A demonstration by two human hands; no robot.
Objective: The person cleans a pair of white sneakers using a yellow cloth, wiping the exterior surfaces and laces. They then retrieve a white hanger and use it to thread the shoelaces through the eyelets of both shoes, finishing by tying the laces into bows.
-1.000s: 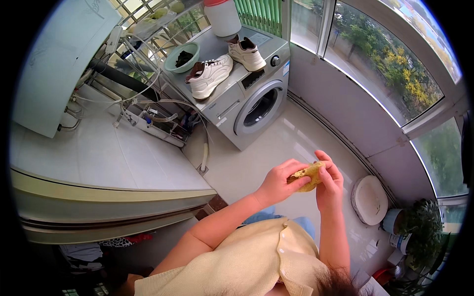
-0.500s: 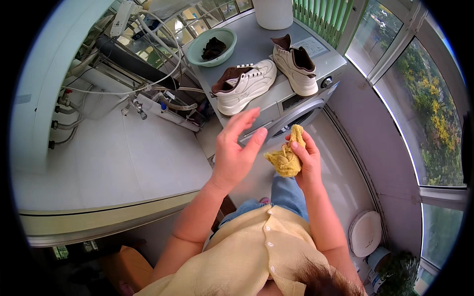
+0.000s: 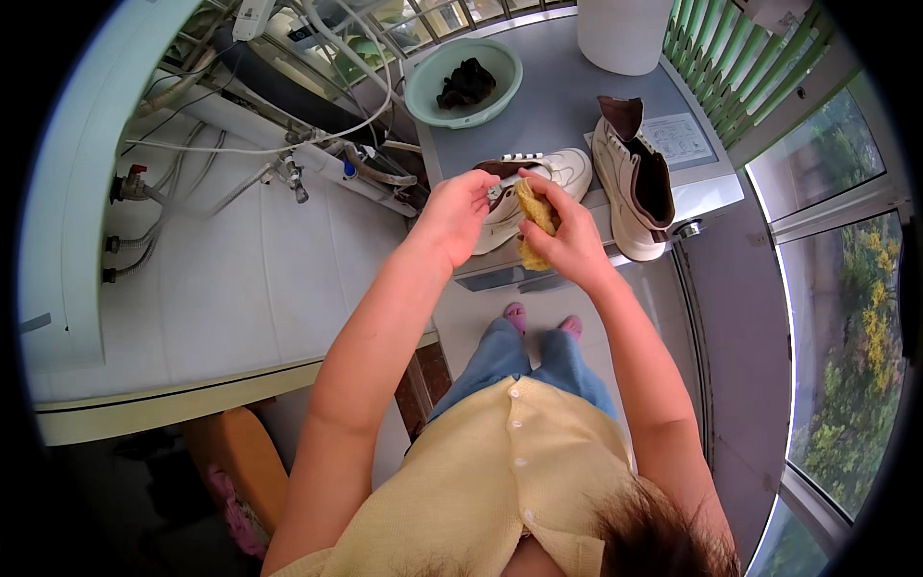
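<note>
Reading clock with cloth point(image 3: 536, 212) as centre, 12 at top of view. Have cloth bunched in right hand point(image 3: 569, 236), fingers wrapped round it and thumb on near side, palm toward 3. Sitting in front of shoe point(image 3: 571, 175) in view, near front edge of washer point(image 3: 553, 82); can't tell if pressed to shoe or just short of it. Seeing left hand point(image 3: 457, 216) at 9, fingers half-curled by heel end of shoe; can't tell if gripping or only close by. Would expect cloth to be light, soft, limp, not fragile; maybe slick if wet, but can't judge wetness. Best taken at bunched middle, loose ends tucked in, thumb opposing fingers. Would rate shoe as fairly light, stiff at sole, softer round collar, liable to slide or rock on smooth top if pushed from one side. Better held at heel or across sole edges, not by laces. Note toe toward 1, heel toward 10. Find other shoe point(image 3: 620, 188) at 2, upright, tongue sticking up, near end at washer's front edge, so probably easy to knock. Also on washer top: basin point(image 3: 423, 93) at 11 with dark cloth point(image 3: 468, 84) inside, tub point(image 3: 625, 37) at 1.
</note>
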